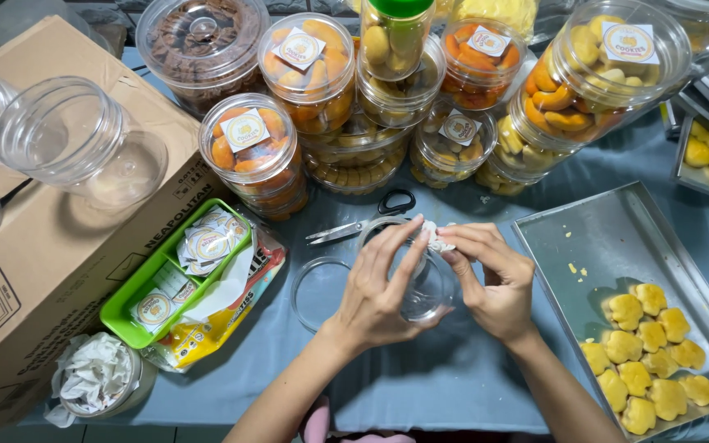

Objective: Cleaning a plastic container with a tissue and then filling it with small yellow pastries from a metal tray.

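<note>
My left hand (pixel 377 289) grips a clear round plastic jar (pixel 420 283) tilted on its side over the blue-grey cloth. A small crumpled white tissue (pixel 436 236) is pinched in the fingers of my right hand (pixel 494 283) at the jar's rim. The jar's clear lid (pixel 319 291) lies flat just left of my left hand. Black-handled scissors (pixel 363 221) rest right behind the jar.
A metal tray (pixel 609 238) with several yellow cookies (pixel 646 353) sits at the right. Stacked filled cookie jars (pixel 305 74) crowd the back. At the left are a cardboard box (pixel 51 246), empty clear jars (pixel 67 135), a green tray of stickers (pixel 125 316) and a tub of tissues (pixel 96 377).
</note>
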